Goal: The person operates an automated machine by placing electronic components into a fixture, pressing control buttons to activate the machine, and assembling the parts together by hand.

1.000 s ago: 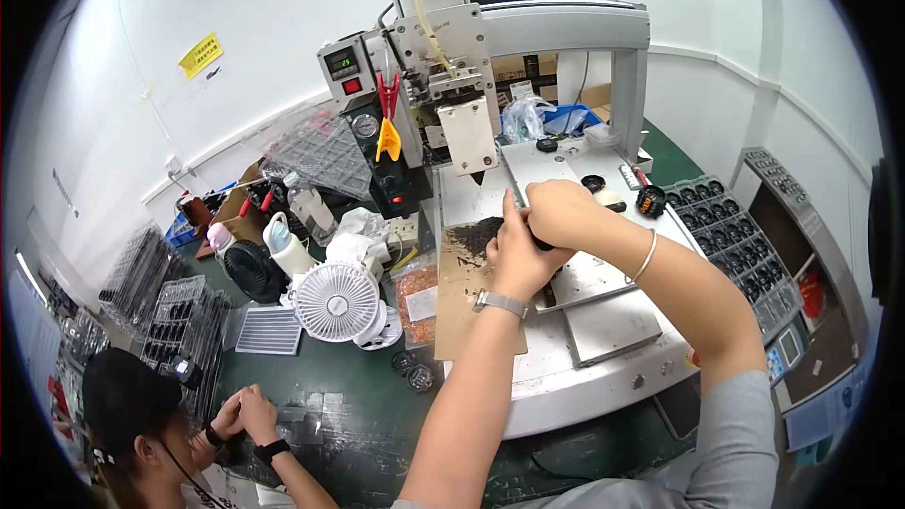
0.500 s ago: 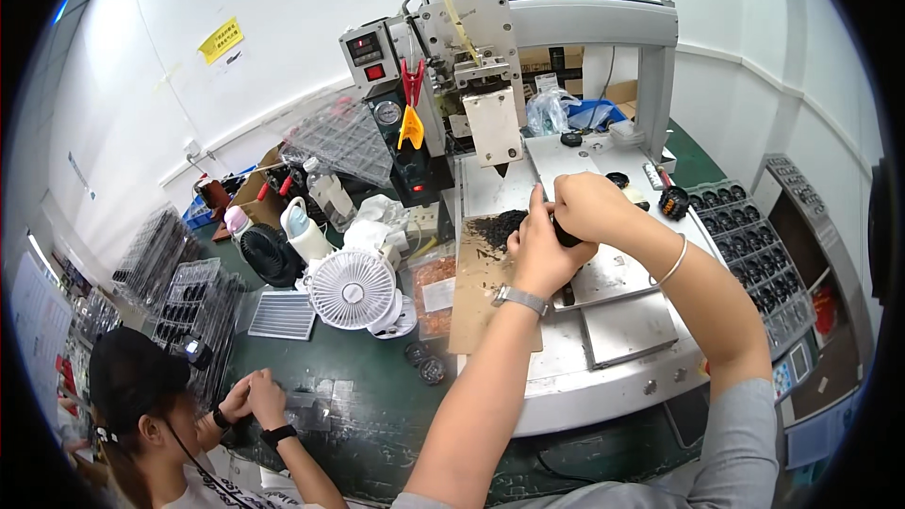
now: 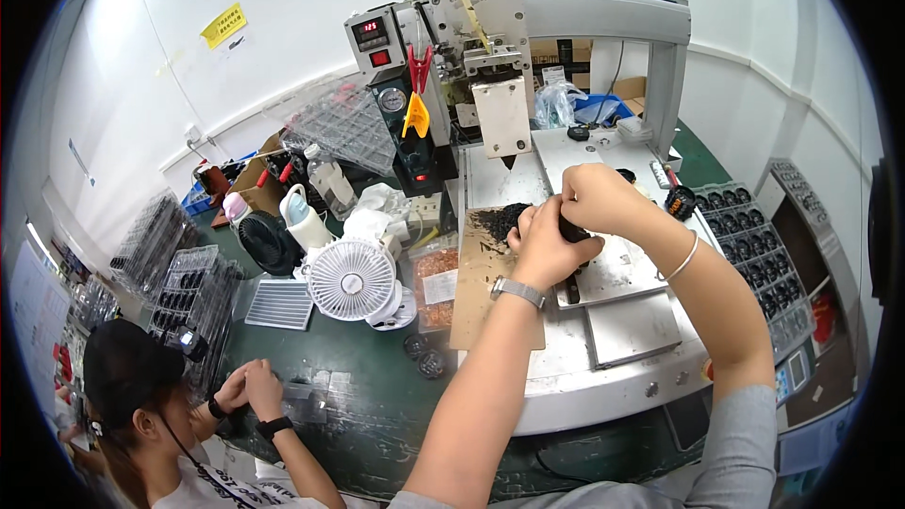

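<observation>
My left hand (image 3: 547, 247) is wrapped round a dark, round black part (image 3: 570, 229), mostly hidden by the fingers. Over it, my right hand (image 3: 596, 196) is closed with its fingertips bent down to the part's upper side; what they pinch, if anything, is hidden. Just beyond the left hand, a heap of small black pieces (image 3: 512, 218) lies on a brown board (image 3: 481, 306). The dark pointed tip (image 3: 509, 162) of a bench machine (image 3: 502, 113) hangs above and behind both hands, apart from them.
A metal block (image 3: 633, 330) sits on the machine's base near my right forearm. Trays of black round parts (image 3: 759, 254) stand at the right. A white fan (image 3: 353, 283) and two dark round parts (image 3: 424, 358) are at the left. A co-worker's hands (image 3: 250, 388) are at the lower left.
The left index finger, raised before, has bent down toward the black part. My right hand has shifted slightly over it. The whole view has moved a little.
</observation>
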Motion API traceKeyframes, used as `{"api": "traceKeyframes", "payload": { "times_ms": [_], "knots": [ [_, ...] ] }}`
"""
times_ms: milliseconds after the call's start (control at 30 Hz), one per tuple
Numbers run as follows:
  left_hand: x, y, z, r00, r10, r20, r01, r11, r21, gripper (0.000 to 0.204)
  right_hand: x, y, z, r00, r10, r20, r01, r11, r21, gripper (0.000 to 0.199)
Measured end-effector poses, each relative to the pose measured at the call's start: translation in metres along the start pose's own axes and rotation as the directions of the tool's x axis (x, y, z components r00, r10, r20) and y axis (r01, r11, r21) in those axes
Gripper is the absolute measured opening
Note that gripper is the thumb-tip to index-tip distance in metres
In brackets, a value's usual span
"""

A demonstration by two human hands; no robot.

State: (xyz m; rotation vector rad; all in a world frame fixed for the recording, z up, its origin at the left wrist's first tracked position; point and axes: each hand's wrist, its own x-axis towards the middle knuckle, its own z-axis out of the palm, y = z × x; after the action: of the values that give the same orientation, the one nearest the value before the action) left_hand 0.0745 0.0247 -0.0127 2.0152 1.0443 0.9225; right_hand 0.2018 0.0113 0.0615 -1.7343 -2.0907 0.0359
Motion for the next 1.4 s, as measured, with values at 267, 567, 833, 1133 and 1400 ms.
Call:
{"api": "traceKeyframes", "payload": {
  "times_ms": [267, 567, 833, 1133, 1400],
  "knots": [
    [-0.003, 0.004, 0.002, 0.997, 0.024, -0.070, -0.018, 0.997, 0.079, 0.078, -0.003, -0.005, -0.003, 0.999, -0.026, -0.031, 0.024, 0.996, -0.081, 0.014],
    [-0.004, 0.011, -0.004, 1.000, -0.021, -0.017, 0.022, 0.998, 0.066, 0.070, -0.003, -0.002, -0.004, 0.998, -0.050, -0.050, 0.050, 0.999, -0.006, 0.010],
    [-0.004, 0.015, -0.004, 0.999, -0.040, -0.010, 0.041, 0.989, 0.142, 0.066, 0.004, -0.035, -0.052, 0.994, -0.064, -0.088, 0.072, 0.994, 0.088, 0.008],
    [-0.006, 0.008, 0.002, 0.997, -0.027, -0.075, 0.033, 0.996, 0.080, 0.072, -0.007, -0.015, -0.008, 0.998, 0.031, -0.059, -0.037, 0.994, -0.102, 0.018],
    [-0.007, 0.007, -0.001, 0.997, -0.049, -0.055, 0.054, 0.995, 0.086, 0.081, -0.006, -0.020, -0.014, 0.999, -0.032, -0.042, 0.027, 0.993, -0.112, 0.015]
  ]
}}
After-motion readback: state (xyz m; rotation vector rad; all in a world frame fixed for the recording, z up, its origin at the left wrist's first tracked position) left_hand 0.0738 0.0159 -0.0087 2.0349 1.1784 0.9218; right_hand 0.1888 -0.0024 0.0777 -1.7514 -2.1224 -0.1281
